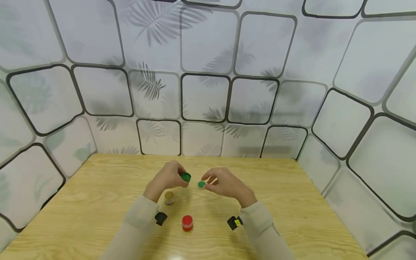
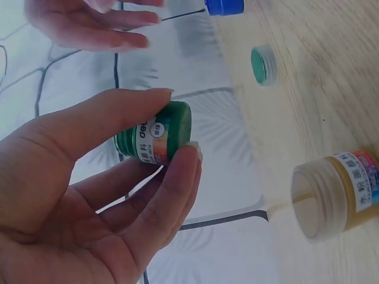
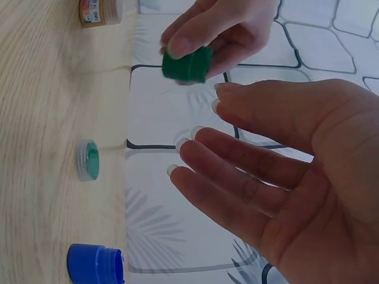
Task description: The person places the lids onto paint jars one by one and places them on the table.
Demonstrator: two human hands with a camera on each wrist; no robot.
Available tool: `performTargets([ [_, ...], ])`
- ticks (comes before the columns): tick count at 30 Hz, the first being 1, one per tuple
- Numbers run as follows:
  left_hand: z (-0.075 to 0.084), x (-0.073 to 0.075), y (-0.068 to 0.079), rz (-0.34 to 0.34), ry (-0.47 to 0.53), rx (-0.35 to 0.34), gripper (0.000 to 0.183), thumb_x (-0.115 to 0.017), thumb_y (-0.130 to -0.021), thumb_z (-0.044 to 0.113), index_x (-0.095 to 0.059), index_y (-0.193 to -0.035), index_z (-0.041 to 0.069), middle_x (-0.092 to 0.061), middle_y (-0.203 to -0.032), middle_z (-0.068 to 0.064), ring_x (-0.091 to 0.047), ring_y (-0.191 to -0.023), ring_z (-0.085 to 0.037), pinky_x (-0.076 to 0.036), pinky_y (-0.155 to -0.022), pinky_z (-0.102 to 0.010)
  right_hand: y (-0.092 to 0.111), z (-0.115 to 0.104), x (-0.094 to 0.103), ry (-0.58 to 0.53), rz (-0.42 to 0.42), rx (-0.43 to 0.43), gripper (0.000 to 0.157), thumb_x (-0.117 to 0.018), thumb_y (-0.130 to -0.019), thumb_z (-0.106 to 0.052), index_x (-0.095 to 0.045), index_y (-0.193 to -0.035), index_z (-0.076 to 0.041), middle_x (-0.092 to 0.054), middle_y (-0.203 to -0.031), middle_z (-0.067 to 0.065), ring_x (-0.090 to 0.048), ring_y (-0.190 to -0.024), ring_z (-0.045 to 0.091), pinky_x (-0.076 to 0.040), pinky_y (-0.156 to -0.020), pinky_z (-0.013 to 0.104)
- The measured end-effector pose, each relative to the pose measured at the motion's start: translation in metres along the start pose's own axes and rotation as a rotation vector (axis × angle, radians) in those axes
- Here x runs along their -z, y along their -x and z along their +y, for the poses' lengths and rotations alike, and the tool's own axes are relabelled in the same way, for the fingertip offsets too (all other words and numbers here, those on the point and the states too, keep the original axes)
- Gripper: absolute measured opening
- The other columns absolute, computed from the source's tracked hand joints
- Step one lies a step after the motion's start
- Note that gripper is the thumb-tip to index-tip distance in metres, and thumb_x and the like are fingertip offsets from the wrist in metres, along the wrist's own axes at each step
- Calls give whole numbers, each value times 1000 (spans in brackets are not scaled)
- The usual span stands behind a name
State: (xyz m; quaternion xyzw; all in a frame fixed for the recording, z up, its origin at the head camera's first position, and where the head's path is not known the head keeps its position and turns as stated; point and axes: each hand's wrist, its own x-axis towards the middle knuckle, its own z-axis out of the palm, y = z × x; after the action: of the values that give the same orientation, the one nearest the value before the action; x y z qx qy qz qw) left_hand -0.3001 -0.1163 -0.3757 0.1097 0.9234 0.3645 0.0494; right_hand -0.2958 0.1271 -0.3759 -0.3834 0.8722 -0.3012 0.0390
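My left hand (image 1: 169, 178) pinches a small green paint jar (image 2: 163, 133) between thumb and fingers, raised off the table and tilted. A white label with print wraps its side. My right hand (image 1: 224, 182) is to its right, fingers apart and gently bent, with nothing between them in the right wrist view. On the table below lies a clear round lid (image 3: 87, 160) with green paint inside it. The right fingertips look close to this lid in the head view, but the right wrist view shows them apart from it.
An ochre-yellow paint jar (image 1: 169, 198) stands beside my left wrist, and a red one (image 1: 187, 223) is nearer to me. A blue paint jar (image 3: 95, 264) stands past the lid. Patterned cloth (image 1: 204, 97) rises behind the wooden table (image 1: 113, 202).
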Motion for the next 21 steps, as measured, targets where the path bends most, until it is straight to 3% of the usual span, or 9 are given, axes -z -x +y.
performTargets([
  [11, 3, 7, 30, -5, 13, -32, 18, -86, -79, 8, -80, -95, 3, -76, -90, -5, -68, -76, -15, -59, -69, -31, -24, 22, -9, 79, -86, -4, 23, -71, -96, -8, -73, -117, 1, -74, -119, 17, -73, -102, 32, -61, -83, 32],
  [21, 2, 6, 38, 7, 17, -53, 20, -88, -78, 8, -79, -95, 2, -76, -88, -5, -67, -74, -13, -59, -68, -30, -49, 32, -30, 323, -150, -41, 28, -76, -94, -11, -73, -121, -5, -70, -123, 11, -65, -115, 28, -53, -101, 42],
])
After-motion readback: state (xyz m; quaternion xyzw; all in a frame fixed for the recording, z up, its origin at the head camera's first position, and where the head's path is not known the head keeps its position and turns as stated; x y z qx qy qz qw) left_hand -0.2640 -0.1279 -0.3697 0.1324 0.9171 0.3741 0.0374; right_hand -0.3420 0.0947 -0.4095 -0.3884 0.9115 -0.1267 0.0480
